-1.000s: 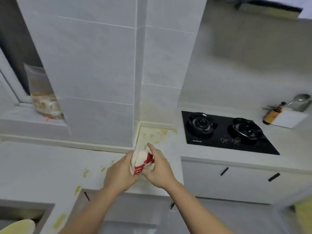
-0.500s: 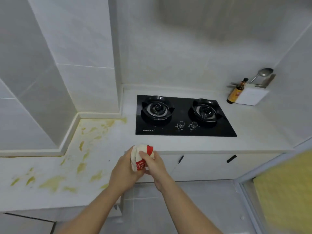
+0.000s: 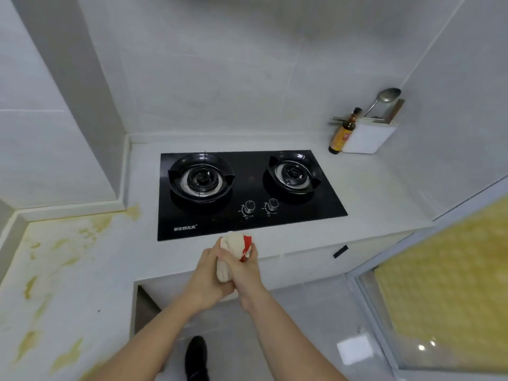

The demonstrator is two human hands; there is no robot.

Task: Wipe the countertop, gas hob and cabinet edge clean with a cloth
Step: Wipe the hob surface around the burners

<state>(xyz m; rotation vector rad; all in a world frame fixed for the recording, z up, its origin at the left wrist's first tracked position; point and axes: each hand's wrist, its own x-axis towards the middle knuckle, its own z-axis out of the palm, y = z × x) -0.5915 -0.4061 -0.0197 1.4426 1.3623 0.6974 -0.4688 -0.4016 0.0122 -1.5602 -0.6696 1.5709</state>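
Observation:
A bunched white cloth with a red patch is held between both hands, above the front edge of the white countertop. My left hand grips its lower left side, and my right hand wraps over its right side. The black glass gas hob with two burners and two knobs lies just beyond the cloth. Yellow stains spread over the countertop's left wing. The white cabinet edge runs below the counter front to the right of my hands.
A brown sauce bottle and a white utensil holder with a ladle stand at the back right corner. A tiled wall column juts out at the left. A glass door with a yellow pattern is at the right. My dark shoe shows on the grey floor.
The view has swung right and down from the stained corner to face the hob. Both hands have kept hold of the cloth and now work it in front of the hob's front edge.

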